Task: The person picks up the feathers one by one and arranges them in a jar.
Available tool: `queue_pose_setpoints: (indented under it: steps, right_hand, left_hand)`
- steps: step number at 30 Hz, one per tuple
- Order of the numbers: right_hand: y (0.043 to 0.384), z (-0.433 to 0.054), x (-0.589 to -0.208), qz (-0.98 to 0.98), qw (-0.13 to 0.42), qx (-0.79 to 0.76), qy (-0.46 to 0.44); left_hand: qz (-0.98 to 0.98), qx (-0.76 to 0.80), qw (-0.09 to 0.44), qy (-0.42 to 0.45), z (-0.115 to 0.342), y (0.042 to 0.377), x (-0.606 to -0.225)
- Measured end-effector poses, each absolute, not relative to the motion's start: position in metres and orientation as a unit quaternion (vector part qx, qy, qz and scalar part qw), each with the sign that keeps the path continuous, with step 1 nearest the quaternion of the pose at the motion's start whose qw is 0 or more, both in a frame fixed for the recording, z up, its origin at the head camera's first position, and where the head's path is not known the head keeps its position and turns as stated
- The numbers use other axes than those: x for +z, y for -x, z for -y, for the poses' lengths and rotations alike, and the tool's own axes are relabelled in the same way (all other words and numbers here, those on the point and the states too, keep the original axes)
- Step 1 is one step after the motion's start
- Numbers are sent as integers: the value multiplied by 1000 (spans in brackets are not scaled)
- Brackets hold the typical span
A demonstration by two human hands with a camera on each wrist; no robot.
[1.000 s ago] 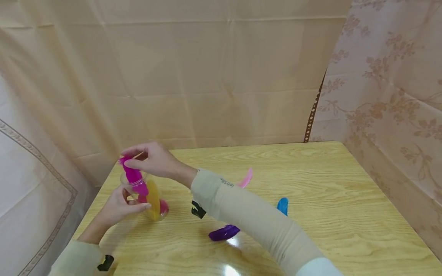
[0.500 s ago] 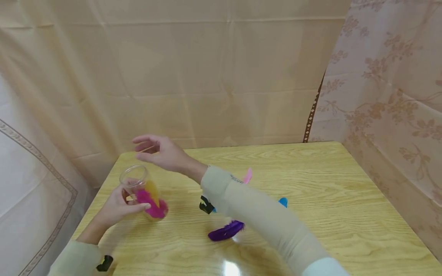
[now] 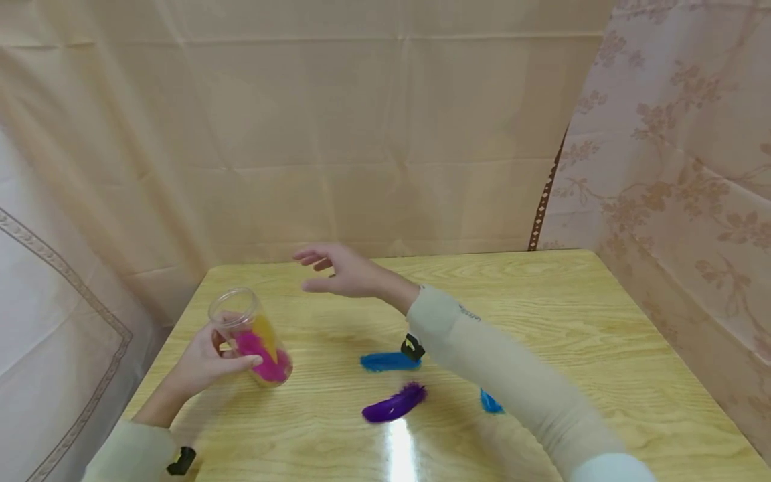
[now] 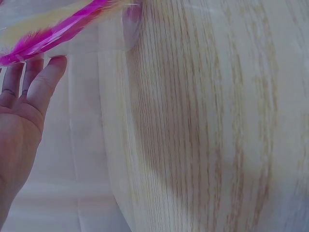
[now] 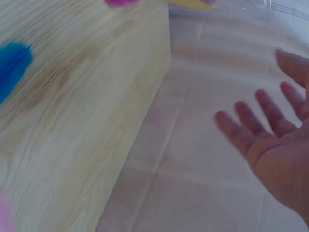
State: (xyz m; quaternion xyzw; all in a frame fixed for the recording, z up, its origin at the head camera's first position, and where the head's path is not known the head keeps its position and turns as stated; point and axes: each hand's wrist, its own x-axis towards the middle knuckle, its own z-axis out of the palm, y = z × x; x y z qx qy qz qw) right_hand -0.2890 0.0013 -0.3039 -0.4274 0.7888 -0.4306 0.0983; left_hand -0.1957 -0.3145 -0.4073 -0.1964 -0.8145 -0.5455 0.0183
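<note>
My left hand (image 3: 201, 365) grips a clear jar (image 3: 244, 323) near the table's left side, thumb across its front. The jar leans, its open mouth up and to the left. Magenta feathers (image 3: 254, 345) and a yellow feather (image 3: 265, 333) lie inside; the left wrist view shows a magenta feather (image 4: 55, 35) through the clear wall, fingers against the outside. Away to the jar's right, my right hand (image 3: 349, 271) is raised over the far part of the table, holding nothing, fingers apart in the right wrist view.
On the wooden table (image 3: 602, 335) lie a blue feather (image 3: 385, 362), a purple feather (image 3: 394, 404) and another blue feather (image 3: 490, 402), partly behind the right sleeve. Something pink (image 5: 5, 215) shows at the right wrist view's edge. A beige curtain (image 3: 385, 134) hangs behind the table.
My right hand let go of a magenta feather at the jar's mouth, and the feather dropped inside. That hand then moved right, away from the jar. My left hand stayed put.
</note>
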Motion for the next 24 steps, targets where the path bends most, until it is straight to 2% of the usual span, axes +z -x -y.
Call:
queue_pose_setpoints:
  steps: [5,8,15,18,24]
  right_hand:
    - [279,-17,-314,-828,119,-308,453]
    - [271,-24,-323,-839,156,-255,455]
    - [251,-38,-352,-876,252,-149,384]
    - [247,-43,-364,-889,259,-114,361]
    - [245,-54,-385,-907,232,-70,345]
  left_hand:
    - [817,-543,17,191,316,194,-407]
    - [820,-539,19,194,316,195,-408]
    - [818,-542,19,194,316,194,-409]
    - [815,-545,16,194,316,194,-408]
    - [815,-544,16,199,317,197,-408]
